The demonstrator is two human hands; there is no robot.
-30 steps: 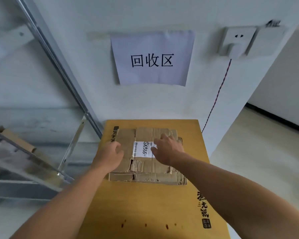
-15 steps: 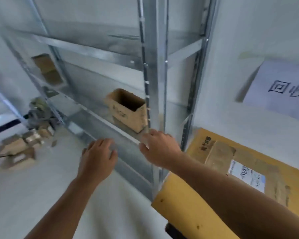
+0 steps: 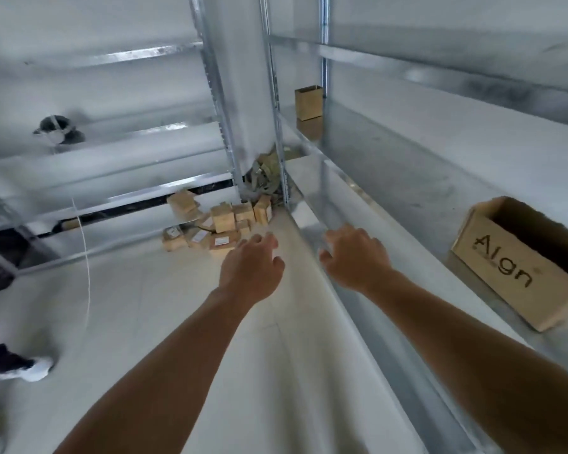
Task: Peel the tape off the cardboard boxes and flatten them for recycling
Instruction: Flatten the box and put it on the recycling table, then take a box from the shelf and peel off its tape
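Note:
A heap of several small cardboard boxes (image 3: pixel 222 221) lies on the pale floor in the corner where two metal racks meet. Above the heap sits a wad of crumpled tape (image 3: pixel 264 176). My left hand (image 3: pixel 250 270) hangs open in the air, fingers relaxed, a short way in front of the heap and holding nothing. My right hand (image 3: pixel 354 255) is open too, hovering over the front edge of the metal shelf (image 3: pixel 338 198) on the right. Both arms stretch forward from the bottom of the view.
An open cardboard box printed "Algn" (image 3: pixel 518 267) stands on the right shelf. A smaller upright box (image 3: pixel 309 102) sits further back on it. Another rack (image 3: pixel 112 198) runs along the left. A person's leg and white shoe (image 3: pixel 30 368) are at the left edge.
The view has swung left from the flattened box on the yellow surface to the shelving corner. Both hands left that box and now reach forward with nothing in them.

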